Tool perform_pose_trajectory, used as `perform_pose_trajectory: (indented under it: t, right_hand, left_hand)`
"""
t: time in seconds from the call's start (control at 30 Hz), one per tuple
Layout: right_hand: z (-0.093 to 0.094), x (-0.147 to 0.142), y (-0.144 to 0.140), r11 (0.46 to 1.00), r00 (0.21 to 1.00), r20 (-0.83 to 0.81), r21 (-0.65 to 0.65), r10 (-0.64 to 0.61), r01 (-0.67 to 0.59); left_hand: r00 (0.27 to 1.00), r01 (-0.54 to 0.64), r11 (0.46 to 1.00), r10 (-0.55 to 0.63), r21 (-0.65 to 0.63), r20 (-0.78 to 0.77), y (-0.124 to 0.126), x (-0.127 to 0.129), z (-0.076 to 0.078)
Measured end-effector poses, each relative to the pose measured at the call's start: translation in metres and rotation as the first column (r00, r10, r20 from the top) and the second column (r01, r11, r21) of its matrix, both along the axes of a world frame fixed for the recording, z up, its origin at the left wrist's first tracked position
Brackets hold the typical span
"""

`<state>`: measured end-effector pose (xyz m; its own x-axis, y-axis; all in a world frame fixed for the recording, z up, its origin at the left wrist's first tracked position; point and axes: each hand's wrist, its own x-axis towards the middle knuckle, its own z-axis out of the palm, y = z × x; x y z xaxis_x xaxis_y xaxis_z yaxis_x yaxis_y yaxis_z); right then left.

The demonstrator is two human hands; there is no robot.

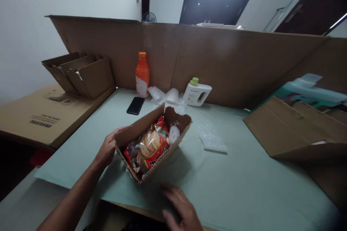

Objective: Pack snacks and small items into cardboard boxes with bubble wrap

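An open cardboard box, tilted over the pale green tabletop, has my left hand gripping its left side; most of those fingers are hidden behind the wall. Inside the box lies a red and clear packet of round crackers, with a white roll of wrap at its far end. My right hand is by the table's front edge, below the box and apart from it. Its fingers are spread and slightly blurred, holding nothing.
Behind the box are a black phone, an orange bottle, crumpled plastic wrap and a white jug. Bubble wrap lies to the right. Cardboard containers stand left; a filled carton stands right. Cardboard walls border the back.
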<state>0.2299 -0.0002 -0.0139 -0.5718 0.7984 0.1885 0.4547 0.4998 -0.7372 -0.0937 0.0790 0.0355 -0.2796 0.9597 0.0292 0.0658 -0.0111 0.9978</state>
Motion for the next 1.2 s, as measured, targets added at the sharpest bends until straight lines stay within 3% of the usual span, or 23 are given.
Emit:
perform_pose_trajectory:
  t: [0.13,0.2,0.27,0.37,0.47,0.57,0.67,0.77,0.9,1.0,1.07,1.2]
  right_hand:
    - [0.019,0.037,0.03,0.939,0.937,-0.056,-0.044,-0.344,0.342]
    - [0.029,0.044,0.057,0.911,0.909,-0.07,-0.07,-0.41,0.406]
    - [0.035,0.04,0.089,0.907,0.902,-0.105,-0.085,-0.42,0.412]
    - [0.037,0.02,0.132,0.918,0.9,-0.191,-0.15,-0.391,0.367]
    - [0.034,0.002,0.151,0.928,0.909,-0.276,-0.292,-0.312,0.23]
    - [0.026,0.001,0.142,0.899,0.893,-0.337,-0.413,-0.298,0.144]
    - [0.013,0.013,0.125,0.875,0.873,-0.325,-0.442,-0.362,0.198]
    - [0.007,0.013,0.128,0.882,0.877,-0.293,-0.401,-0.38,0.248]
    - [0.027,-0.043,0.153,0.954,0.908,-0.363,-0.279,-0.21,0.109]
    - [0.039,-0.104,0.165,0.99,0.888,-0.448,-0.132,-0.099,0.043]
    - [0.032,-0.136,0.169,0.998,0.906,-0.42,-0.059,-0.055,0.033]
    - [-0.009,-0.163,0.17,1.0,0.969,-0.246,0.018,0.011,-0.006]
  left_hand:
    - [0.982,-0.122,0.993,0.121,0.004,-0.143,-0.07,0.002,-0.034]
    - [0.968,-0.105,0.994,0.111,0.037,-0.225,-0.101,0.022,-0.051]
    - [0.946,-0.071,0.996,0.084,0.052,-0.313,-0.116,0.048,-0.06]
    - [0.924,-0.045,0.997,0.064,0.058,-0.376,-0.109,0.076,-0.06]
    - [0.92,-0.049,0.996,0.076,0.081,-0.383,-0.085,0.081,-0.055]
    - [0.905,-0.038,0.994,0.076,0.098,-0.419,-0.071,0.072,-0.053]
    - [0.903,0.044,0.993,0.008,0.111,-0.429,-0.072,0.064,-0.05]
    - [0.916,0.061,0.99,-0.004,0.129,-0.4,-0.075,0.055,-0.042]
    - [0.937,-0.125,0.983,0.162,0.137,-0.31,-0.078,0.017,-0.023]
    - [0.894,-0.336,0.932,0.361,0.134,-0.266,-0.084,-0.035,-0.004]
    - [0.829,-0.485,0.86,0.51,0.157,-0.231,-0.086,-0.079,0.009]
    - [0.627,-0.685,0.656,0.752,0.318,-0.202,-0.084,-0.171,0.028]
